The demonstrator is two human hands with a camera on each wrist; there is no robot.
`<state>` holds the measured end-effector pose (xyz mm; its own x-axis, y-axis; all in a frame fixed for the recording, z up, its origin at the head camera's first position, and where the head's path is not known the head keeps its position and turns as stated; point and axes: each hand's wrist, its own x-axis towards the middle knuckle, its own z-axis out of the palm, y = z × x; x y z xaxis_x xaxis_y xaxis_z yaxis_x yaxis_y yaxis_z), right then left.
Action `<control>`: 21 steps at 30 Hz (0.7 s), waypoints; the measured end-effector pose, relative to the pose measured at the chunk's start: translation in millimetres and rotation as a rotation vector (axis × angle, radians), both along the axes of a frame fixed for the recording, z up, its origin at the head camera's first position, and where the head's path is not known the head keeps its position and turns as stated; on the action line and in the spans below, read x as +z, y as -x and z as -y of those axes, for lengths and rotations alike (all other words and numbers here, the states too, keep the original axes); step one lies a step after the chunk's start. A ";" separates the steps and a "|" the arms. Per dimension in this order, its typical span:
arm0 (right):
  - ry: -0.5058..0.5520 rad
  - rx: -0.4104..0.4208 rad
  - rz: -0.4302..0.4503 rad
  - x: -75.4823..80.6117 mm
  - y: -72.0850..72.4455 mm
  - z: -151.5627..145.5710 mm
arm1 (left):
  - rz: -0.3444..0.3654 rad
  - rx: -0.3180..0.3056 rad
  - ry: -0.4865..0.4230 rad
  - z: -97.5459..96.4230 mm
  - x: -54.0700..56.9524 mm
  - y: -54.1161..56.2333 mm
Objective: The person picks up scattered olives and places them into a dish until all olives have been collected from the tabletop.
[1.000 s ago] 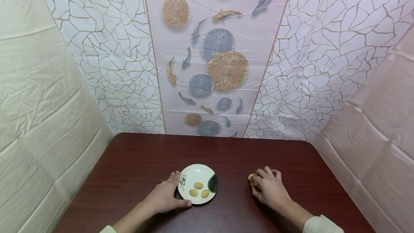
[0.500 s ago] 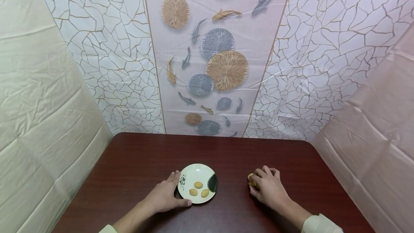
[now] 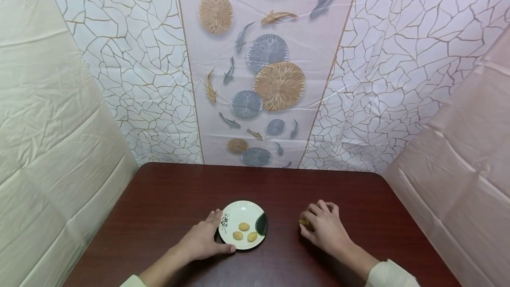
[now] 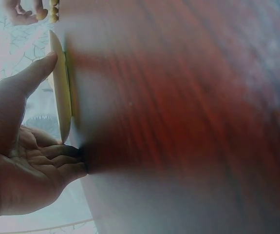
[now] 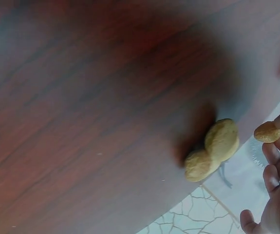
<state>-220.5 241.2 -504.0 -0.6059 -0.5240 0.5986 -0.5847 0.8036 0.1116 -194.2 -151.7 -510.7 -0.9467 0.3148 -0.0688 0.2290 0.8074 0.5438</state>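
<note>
A small white plate (image 3: 241,211) with a dark green patch and a dark floral print lies on the table, bearing three small golden-yellow oval biscuits (image 3: 244,226). Around its left side, my left hand (image 3: 201,240) holds the rim, thumb at the near edge and fingers at the far left. My right hand (image 3: 327,229) is over the table to the right of the plate. In the right wrist view its thumb and fingertip pinch one golden biscuit (image 5: 267,132). More such biscuits (image 5: 221,141) lie close together on the table beside that hand, mostly hidden in the head view.
The dark red-brown wooden table (image 3: 179,189) has rounded far corners. Behind it hangs a patterned cloth (image 3: 279,141) with fish and round motifs. Plain beige cloth (image 3: 59,145) closes off the left side, and another beige cloth (image 3: 450,158) the right.
My right hand has lifted slightly and moved left toward the plate, with a biscuit pinched in its fingers. The left hand and plate have stayed in place.
</note>
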 end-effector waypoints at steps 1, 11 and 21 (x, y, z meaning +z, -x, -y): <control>0.004 0.004 0.001 0.8 0.2 1.7 | 0.002 0.000 0.001 -0.1 0.4 0.1; 0.027 0.058 -0.018 5.3 3.4 18.7 | 0.012 0.000 0.000 -0.3 4.0 -0.4; 0.017 0.098 -0.022 7.3 2.9 34.6 | 0.014 0.004 0.004 -0.7 3.5 -1.3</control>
<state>-223.3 206.7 -496.7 -0.5390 -0.5697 0.6204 -0.6581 0.7446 0.1120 -193.0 -151.1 -507.2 -0.9469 0.3106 -0.0828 0.2182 0.8103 0.5439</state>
